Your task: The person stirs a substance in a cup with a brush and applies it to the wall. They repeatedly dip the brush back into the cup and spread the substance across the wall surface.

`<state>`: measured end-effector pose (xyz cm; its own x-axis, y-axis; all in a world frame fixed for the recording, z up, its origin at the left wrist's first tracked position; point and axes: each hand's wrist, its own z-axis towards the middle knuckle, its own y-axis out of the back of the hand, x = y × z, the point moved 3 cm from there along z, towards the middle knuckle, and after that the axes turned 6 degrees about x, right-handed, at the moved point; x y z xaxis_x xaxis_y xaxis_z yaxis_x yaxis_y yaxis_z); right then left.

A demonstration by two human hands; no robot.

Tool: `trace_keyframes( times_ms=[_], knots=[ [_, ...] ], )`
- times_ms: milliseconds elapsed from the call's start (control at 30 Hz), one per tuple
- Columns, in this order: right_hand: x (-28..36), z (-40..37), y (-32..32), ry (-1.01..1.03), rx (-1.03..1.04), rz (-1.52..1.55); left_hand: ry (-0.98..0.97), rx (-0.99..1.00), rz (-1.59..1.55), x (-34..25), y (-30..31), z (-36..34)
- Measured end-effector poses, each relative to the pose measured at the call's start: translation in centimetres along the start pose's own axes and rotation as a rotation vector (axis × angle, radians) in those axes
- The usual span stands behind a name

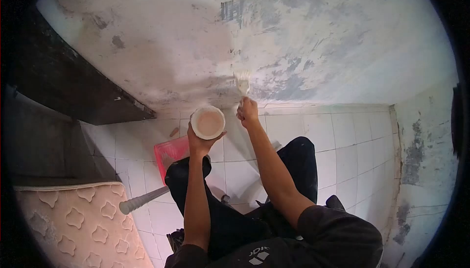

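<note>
My left hand [199, 143] holds a round white bowl [208, 122] from below and the side, with pale pinkish liquid in it. To its right, my right hand [248, 111] is closed round the handle of a brush [243, 83]. The pale bristles point up and touch or nearly touch the lower part of the wall [181, 47], which is patchy white with grey marks. Bowl and brush are apart.
A pink dustpan [171, 151] lies on the white tiled floor [320, 126], near a grey-white tube [142, 201]. A patterned mattress [83, 224] is at lower left, below a dark panel [73, 82]. Another stained wall [423, 165] stands at right.
</note>
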<state>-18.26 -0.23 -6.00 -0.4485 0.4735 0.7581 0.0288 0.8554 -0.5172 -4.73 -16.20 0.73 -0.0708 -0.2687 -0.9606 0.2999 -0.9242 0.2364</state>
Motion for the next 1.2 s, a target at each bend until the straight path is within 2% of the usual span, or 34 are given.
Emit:
trace_keyframes(
  times_ms=[67, 100, 167, 233, 267, 467, 533, 600, 733, 967, 1067, 1200],
  knots=[
    [-2.4, 0.5, 2.2, -0.132, -0.044, -0.046, -0.013, -0.003, 0.103, 0.1, 0.1, 0.0],
    [-3.1, 0.5, 2.9, -0.122, -0.043, -0.043, -0.023, 0.000, 0.103, 0.1, 0.0, 0.0],
    [-4.1, 0.1, 4.2, -0.197, -0.121, -0.055, -0.031, -0.015, -0.020, 0.0, -0.2, -0.1],
    [-3.1, -0.5, 3.8, -0.185, -0.160, -0.092, -0.046, -0.014, 0.011, -0.3, -0.3, 0.1],
    [-2.2, -0.5, 3.3, -0.121, -0.093, -0.121, -0.055, -0.014, 0.045, -0.4, -0.2, 0.1],
    [8.8, -2.8, -4.5, 0.128, 0.093, -0.180, -0.125, -0.026, 0.048, -1.4, -0.6, -0.1],
    [12.8, -4.9, -7.8, 0.225, 0.074, -0.165, -0.118, -0.023, 0.041, -1.4, -0.6, -0.1],
    [16.6, -6.8, -10.4, 0.322, 0.161, -0.120, -0.107, -0.019, 0.035, -1.1, -0.7, -0.2],
    [21.1, -10.0, -13.4, 0.373, 0.216, -0.061, -0.090, -0.001, 0.021, -1.3, -0.8, -0.5],
    [19.8, -11.2, -11.0, 0.387, 0.157, 0.014, -0.097, 0.006, 0.025, -2.5, -0.4, -0.6],
    [16.0, -6.1, -6.8, 0.252, 0.057, -0.082, -0.069, 0.020, 0.031, -2.4, -0.6, -0.6],
    [13.6, -4.2, -4.9, 0.136, 0.027, -0.064, -0.082, 0.022, 0.036, -1.3, -0.8, -0.2]
  ],
)
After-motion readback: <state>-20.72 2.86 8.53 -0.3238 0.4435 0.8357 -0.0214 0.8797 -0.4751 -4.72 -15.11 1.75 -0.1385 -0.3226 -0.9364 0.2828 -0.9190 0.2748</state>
